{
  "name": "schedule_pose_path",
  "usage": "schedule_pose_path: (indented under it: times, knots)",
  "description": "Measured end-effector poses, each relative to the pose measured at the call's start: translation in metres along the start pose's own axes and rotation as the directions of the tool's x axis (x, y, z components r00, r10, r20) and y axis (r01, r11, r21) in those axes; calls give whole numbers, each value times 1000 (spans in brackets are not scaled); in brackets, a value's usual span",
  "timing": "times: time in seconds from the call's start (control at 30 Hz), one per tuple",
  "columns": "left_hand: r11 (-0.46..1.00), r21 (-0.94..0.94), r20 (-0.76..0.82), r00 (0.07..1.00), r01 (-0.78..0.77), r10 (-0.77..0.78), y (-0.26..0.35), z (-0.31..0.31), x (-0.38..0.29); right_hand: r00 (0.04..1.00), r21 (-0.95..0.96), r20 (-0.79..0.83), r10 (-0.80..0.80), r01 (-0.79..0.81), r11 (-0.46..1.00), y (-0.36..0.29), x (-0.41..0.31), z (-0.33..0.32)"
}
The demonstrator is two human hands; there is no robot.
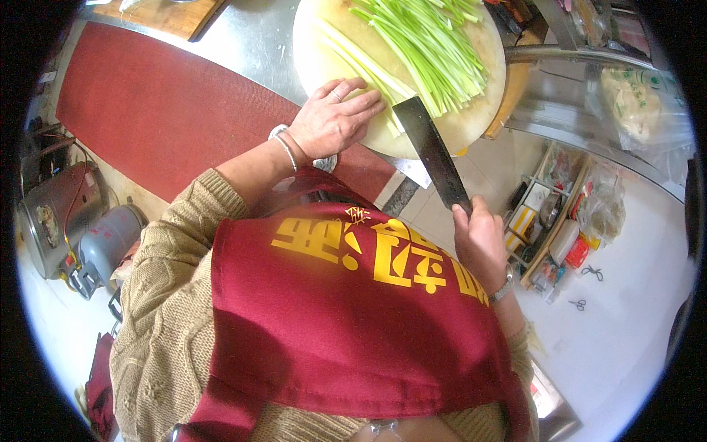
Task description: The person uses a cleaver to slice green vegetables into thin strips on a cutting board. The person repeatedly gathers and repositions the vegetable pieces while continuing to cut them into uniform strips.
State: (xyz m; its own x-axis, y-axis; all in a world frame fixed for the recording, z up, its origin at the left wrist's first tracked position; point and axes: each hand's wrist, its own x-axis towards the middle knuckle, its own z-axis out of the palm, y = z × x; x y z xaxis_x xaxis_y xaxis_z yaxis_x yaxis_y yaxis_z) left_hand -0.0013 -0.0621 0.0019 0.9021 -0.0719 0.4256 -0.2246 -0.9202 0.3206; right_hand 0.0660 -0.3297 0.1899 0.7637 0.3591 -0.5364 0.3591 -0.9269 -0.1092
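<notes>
A round cutting board [331, 61] bears a large heap of green stalks [425, 61], cut to long lengths. Left of the heap, a few paler stalks [367, 69] lie apart, with my left hand [339, 116] resting on them, fingers bent and close together. My right hand [479, 237] grips a dark-bladed cleaver [431, 149] at its near end; the handle is hidden in the fist. The blade's far end is beside the ends of the pale stalks, just right of my left fingers. Whether it touches them I cannot tell.
A metal worktop [254, 50] extends left of the board, with a wooden board [165, 16] on it. Nearer lies a red mat [165, 105]. Gas cylinders [110, 235] stand at the left. On the right are a divided tray of utensils [538, 207], plastic bags [602, 204] and scissors [579, 304].
</notes>
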Motion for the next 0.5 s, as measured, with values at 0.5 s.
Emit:
schedule_pose_path:
  times: [0.5]
  knots:
    - [1000,8,-5,1000,-4,4,-1,1,0,999,29,-50,15,-14,999,-1,2,-7]
